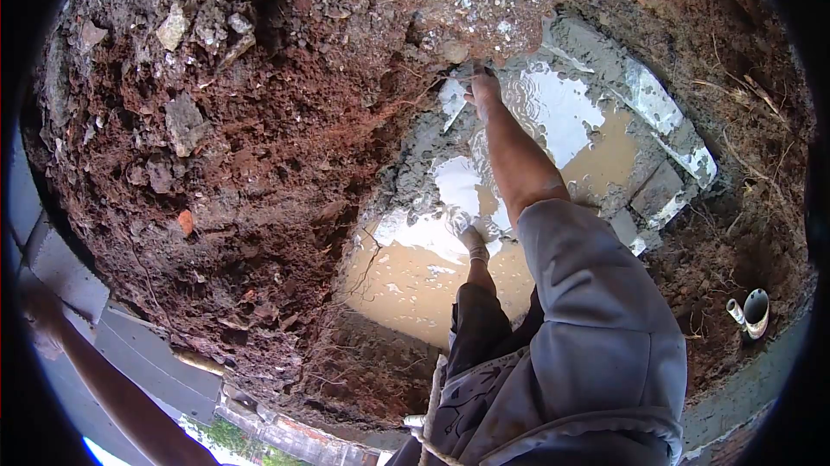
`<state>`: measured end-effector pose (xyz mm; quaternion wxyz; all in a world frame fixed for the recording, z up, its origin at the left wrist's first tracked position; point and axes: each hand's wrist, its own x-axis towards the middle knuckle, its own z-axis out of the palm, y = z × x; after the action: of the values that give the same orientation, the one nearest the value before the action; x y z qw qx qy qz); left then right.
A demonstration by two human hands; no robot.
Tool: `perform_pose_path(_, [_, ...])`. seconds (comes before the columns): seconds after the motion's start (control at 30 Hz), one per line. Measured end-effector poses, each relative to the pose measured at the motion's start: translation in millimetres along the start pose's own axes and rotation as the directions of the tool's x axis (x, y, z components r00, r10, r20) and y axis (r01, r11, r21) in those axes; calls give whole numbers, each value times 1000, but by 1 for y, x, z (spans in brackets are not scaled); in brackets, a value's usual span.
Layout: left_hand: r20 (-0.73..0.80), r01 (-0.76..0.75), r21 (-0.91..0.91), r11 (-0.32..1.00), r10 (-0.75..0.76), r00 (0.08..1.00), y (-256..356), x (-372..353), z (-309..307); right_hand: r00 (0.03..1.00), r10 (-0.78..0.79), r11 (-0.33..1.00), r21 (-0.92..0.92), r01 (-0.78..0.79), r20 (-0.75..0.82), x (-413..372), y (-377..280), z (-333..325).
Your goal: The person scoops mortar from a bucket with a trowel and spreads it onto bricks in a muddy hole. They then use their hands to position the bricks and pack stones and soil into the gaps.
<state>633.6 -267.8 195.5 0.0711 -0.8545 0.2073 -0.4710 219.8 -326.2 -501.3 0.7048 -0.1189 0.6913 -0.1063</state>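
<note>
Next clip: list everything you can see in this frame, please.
earth: one bank, red-brown, left and top of the pit
stones: several, grey, embedded in the earth
muddy water: one pool, brown, pit bottom
cement lining: one, grey, edging the pool
pipe ends: two, whitish, in the earth at right
slabs: a few, grey, lower left
rope: one, whitish, bottom centre
leg: one, dark shorts, foot apparently in the water
left arm: one, bare, lower left, hand blurred
right hand: one, grey sleeve above, against the wet cement lining; fingers unclear
</note>
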Motion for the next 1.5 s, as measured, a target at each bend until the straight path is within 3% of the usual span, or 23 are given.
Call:
perform_pose_path(0.07, [0,21,-1,1000,-21,1000,5,-3,-5,999,-37,999,30,37,-1,1,6,-5])
perform_pose_path(0.17, [15,51,-9,999,-51,999,16,-9,-11,995,-98,985,-141,99,13,5,28,-24])
perform_pose_path(0.23, [20,23,-1,1000,-23,1000,-3,-2,-1,958,-252,723,-631,281,137,-9,27,-42])
perform_pose_path(0.27, [-4,8,-8,1000,-8,1000,-24,9,9,921,-324,681,-621,387,218,-16,36,-49])
perform_pose_path(0.3, [-32,-3,-18,1000,3,999,-37,18,13,846,-427,494,-702,513,318,-66,10,-51])
perform_pose_path(0.33, [-41,13,-54,998,-15,999,-14,3,-2,813,-430,519,-630,578,392,-109,-9,-53])
perform_pose_path(0.37, [-82,-54,-85,995,47,996,-28,12,8,779,-372,510,-590,626,506,-122,-11,-59])
perform_pose_path(0.4, [-48,15,-95,995,-19,999,-11,3,-4,676,-424,429,-523,736,603,-152,-27,-62])
perform_pose_path(0.43, [-41,32,-86,996,-35,999,-5,0,-9,600,-440,321,-507,800,668,-223,-82,-61])
perform_pose_path(0.5, [-6,24,-102,995,-24,1000,-5,-2,-10,602,-496,448,-409,795,626,-324,-162,-60])
perform_pose_path(0.53, [9,11,-132,991,-10,1000,-6,-2,-9,327,-795,271,-184,945,510,-338,-180,-54])
perform_pose_path(0.63, [-83,-88,-223,971,71,994,-6,-3,-7,-159,-945,-276,-440,854,285,-388,-278,-28])
perform_pose_path(0.7, [-132,-158,-225,961,131,983,-6,-2,-10,-244,-929,-370,-639,675,279,-405,-325,3])
perform_pose_path(0.77, [-100,-126,-235,964,104,989,-5,-4,-10,-234,-919,-393,-786,477,317,-412,-353,36])
perform_pose_path(0.83, [-41,-52,-256,965,42,998,0,-6,-17,-215,-903,-429,-789,440,371,-400,-374,63])
perform_pose_path(0.9, [-96,-111,-249,962,89,991,0,-6,-18,-178,-894,-447,-805,391,410,-394,-376,85])
perform_pose_path(1.0, [-112,-135,-273,952,108,988,0,-6,-17,-384,-820,-561,-726,398,423,-377,-376,82])
perform_pose_path(1.1, [-82,-98,-257,962,79,994,3,-6,-19,-496,-762,-638,-618,460,417,-376,-380,73])
perform_pose_path(1.33, [-133,-94,-241,966,63,989,4,-9,-20,-543,-750,-655,-532,536,377,-376,-382,75])
perform_pose_path(1.47, [-137,-80,-212,974,51,989,7,-10,-21,-532,-820,-572,-368,733,212,-398,-385,85])
perform_pose_path(1.5, [-130,-72,-203,976,46,990,6,-11,-21,-588,-780,-623,-361,694,216,-407,-386,94])
